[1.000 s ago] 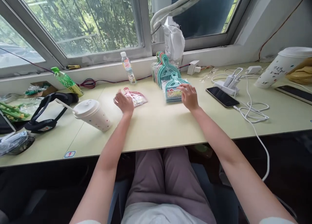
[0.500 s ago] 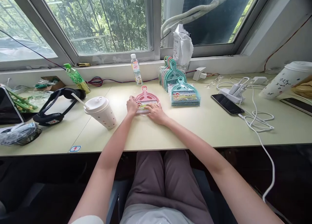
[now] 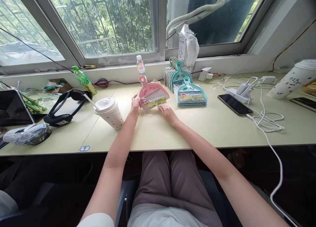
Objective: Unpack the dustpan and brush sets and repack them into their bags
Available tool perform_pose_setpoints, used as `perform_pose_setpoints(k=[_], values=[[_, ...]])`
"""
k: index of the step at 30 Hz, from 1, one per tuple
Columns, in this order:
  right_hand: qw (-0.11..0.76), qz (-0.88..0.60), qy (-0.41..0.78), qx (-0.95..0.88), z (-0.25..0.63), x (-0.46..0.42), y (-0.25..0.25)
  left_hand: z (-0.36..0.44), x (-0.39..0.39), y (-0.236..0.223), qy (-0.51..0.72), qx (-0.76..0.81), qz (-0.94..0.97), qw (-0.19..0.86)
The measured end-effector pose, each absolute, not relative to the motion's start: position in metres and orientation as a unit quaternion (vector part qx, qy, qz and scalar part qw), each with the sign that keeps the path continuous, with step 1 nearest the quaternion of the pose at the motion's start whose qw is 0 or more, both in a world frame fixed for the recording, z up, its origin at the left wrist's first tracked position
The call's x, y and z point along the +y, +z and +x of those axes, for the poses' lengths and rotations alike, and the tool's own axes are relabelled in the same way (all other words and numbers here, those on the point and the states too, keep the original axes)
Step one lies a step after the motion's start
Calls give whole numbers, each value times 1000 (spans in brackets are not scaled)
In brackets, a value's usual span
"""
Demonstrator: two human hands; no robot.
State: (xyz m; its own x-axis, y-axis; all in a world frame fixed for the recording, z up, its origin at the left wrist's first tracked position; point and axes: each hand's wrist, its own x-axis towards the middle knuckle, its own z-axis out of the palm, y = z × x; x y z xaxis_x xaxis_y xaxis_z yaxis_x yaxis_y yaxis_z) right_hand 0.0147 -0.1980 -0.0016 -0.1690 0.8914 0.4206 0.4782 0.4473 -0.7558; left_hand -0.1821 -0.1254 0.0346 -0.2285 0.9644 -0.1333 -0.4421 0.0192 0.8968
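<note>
I see the pink dustpan set (image 3: pixel 154 92) at two o'clock from my left hand (image 3: pixel 135 104), which grasps its wrapped left edge, and at about eleven from my right hand (image 3: pixel 169 115), whose fingertips meet the lower edge; I can't tell whether they pinch. Its handle points to eleven. Half a second ago it lay flatter, handle at twelve, right hand across its front; now it's tipped up, overlapping the bottle (image 3: pixel 140 66).

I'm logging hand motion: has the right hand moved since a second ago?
Yes. The right hand has moved left, from the front teal dustpan set to the lower edge of the pink dustpan set.
</note>
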Motion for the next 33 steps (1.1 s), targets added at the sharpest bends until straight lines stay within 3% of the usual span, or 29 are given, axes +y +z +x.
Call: perform_pose_setpoints(k=[3,6,12,17,28,33], values=[[568,-466,356,-577,16,-190,-4,-181,-125,33,642,427,253,584],[636,-443,450,-444,17,-187,-3,-178,-126,30,634,390,260,615],[753,-433,388,-308,27,-189,6,-182,-134,32,501,298,444,681],[746,-416,445,-269,36,-188,13,-191,-134,29,423,297,538,666],[719,-404,462,-326,40,-189,23,-194,-116,25,550,454,407,571],[660,-402,485,-410,53,-190,28,-197,-123,37,635,456,480,398]])
